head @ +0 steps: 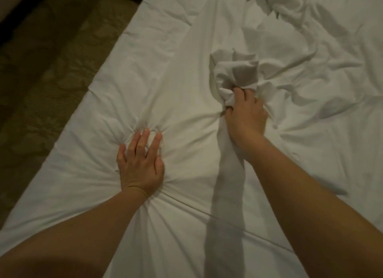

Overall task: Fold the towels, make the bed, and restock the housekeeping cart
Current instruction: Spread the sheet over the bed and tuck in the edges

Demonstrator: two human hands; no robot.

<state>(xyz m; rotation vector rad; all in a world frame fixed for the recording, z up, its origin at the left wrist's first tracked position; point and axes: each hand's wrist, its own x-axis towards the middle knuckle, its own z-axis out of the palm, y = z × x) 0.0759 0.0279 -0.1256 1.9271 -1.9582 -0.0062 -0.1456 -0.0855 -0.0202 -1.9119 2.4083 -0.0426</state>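
- Patterned carpet (41, 70) in a dull olive-brown covers the floor out past the outer side of the left hand, in dim light.
- From the head view, the bed (143, 41) runs forward under both hands, and its near-left edge slants away on the left hand's side.
- A white sheet (186, 99) lies over the bed, smoother between the hands and heavily wrinkled to the outer side of the right hand.
- The left hand (141, 159) lies palm down on the sheet with its fingers spread and nearly straight, pressing in so that creases fan out around it.
- The right hand (246, 116), farther forward and well apart from the left, has its fingers curled round a gathered bunch of the sheet, which puffs up just beyond the knuckles.
- A taut fold of sheet runs from that grip back along the inner side of the right forearm.
- A crumpled heap of linen (269, 6) lies far beyond the right hand.
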